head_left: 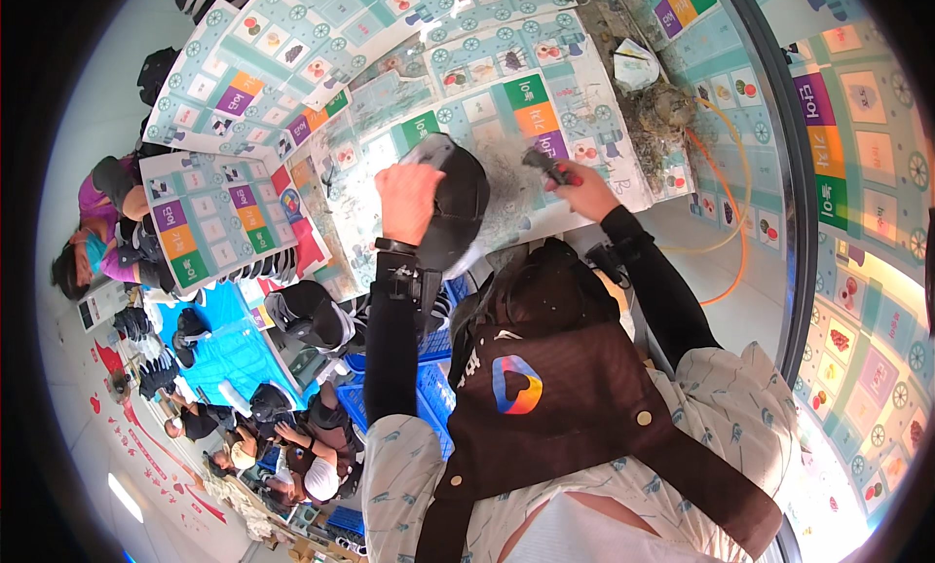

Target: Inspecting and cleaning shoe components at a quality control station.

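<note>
A black cap [462, 195] with a grey patch and a light brim edge is over the worktable [575, 173]. My left hand [407, 201] is closed on its left side. To the right of the cap, my right hand [586, 191] grips a small dark hand tool [545, 166] with a red part near the fingers. A gap lies between the tool's tip and the cap. The tool's exact kind is too unclear to tell. Dark smudges and lint mark the printed sheet under both.
Printed boards [219, 217] stand along the table's left and far sides. More black caps [310, 315] are stacked at the left, near blue crates [436, 407]. Orange hose [742, 242] curves down on the right. Several people sit at the lower left, beyond a blue-covered table [229, 354].
</note>
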The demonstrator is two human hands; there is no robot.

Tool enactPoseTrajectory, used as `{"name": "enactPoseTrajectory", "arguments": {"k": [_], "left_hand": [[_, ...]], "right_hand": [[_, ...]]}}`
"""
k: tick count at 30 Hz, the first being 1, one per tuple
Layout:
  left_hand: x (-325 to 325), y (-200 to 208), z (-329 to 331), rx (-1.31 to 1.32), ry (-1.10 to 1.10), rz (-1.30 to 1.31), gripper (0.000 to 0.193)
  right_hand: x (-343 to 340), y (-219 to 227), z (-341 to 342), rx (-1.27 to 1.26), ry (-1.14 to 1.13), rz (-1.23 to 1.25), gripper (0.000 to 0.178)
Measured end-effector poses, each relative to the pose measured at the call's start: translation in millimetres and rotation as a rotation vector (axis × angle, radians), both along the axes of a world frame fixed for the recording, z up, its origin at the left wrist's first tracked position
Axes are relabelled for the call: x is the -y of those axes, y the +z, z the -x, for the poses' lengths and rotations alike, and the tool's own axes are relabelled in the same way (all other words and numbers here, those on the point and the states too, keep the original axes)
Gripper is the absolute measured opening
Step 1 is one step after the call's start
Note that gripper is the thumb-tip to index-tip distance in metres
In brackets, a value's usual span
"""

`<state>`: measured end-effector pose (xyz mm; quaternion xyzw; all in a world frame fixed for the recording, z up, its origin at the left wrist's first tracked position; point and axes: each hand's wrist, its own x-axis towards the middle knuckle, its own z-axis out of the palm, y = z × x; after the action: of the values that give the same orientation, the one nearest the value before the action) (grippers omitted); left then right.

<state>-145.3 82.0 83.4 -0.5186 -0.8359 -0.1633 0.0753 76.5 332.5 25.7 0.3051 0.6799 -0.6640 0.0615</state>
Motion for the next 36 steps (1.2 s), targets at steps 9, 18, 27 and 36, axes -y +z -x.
{"name": "enactPoseTrajectory", "arguments": {"k": [9,18,27,36], "left_hand": [[34.1,-46.8,-33.2,0.09,0.313,0.236,0.034],[93.8,-68.9,-49.7,0.229,1.003,0.028,0.03],[5.0,-53.1,15.3,0.186,0.222,0.346,0.022],[-36.6,-102.4,34.6,0.415,0.182,0.297,0.027]], "right_hand": [[-8.1,-9.6,-10.5,-0.005,-0.076,0.014,0.036],[-5.4,-16.4,-9.9,-0.024,-0.03,0.022,0.042],[-1.8,29.9,3.0,-0.075,0.224,-0.044,0.032],[46.4,9.5,9.3,-0.16,0.283,-0.35,0.029]]}}
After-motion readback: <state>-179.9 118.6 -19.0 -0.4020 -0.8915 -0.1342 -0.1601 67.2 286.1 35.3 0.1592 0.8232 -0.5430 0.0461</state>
